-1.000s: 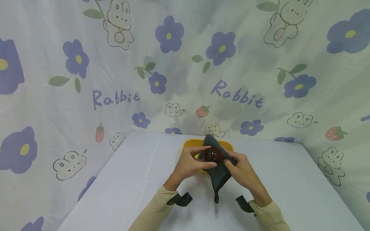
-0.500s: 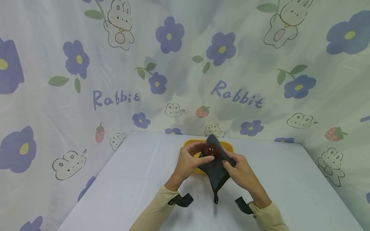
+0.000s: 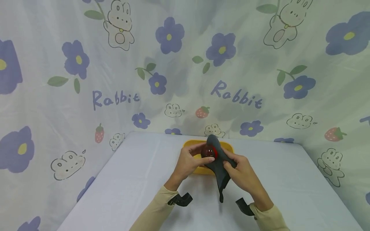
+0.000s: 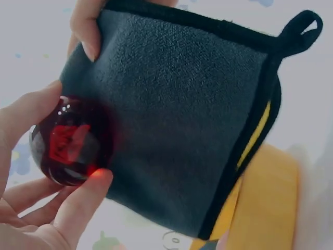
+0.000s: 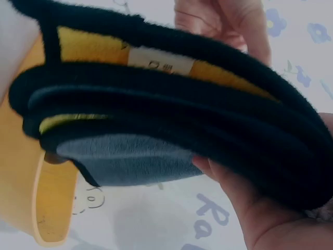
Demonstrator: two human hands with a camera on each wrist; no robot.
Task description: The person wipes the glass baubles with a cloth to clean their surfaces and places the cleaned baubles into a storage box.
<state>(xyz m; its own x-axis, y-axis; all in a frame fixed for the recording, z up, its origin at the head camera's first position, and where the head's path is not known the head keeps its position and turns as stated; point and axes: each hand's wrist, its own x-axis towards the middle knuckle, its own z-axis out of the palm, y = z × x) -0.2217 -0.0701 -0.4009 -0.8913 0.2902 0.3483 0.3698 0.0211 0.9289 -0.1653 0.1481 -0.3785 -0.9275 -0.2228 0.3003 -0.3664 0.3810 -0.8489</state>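
My left hand (image 3: 186, 162) holds a shiny, see-through dark red ball (image 3: 207, 154) between its thumb and fingers. In the left wrist view the ball (image 4: 73, 140) lies against the face of a grey cloth (image 4: 177, 109) with black edging and a corner loop. The right hand (image 3: 242, 171) grips the folded cloth (image 3: 221, 170) at its right side, thumb on the near face. From the right wrist view, the cloth's layers (image 5: 125, 151) show a yellow inner side and a white label. Both hands are raised above a yellow container (image 3: 199, 171), and they partly hide it.
The container stands on a white-covered table (image 3: 138, 179) near its back edge. A printed curtain (image 3: 185, 70) with flowers and rabbits rises behind and at both sides. A black curved piece (image 3: 182, 199) sticks out at each wrist.
The ball has shifted slightly left from a second ago. The cloth has bent more, its hanging looped corner swinging to the right. Both hands keep their holds.
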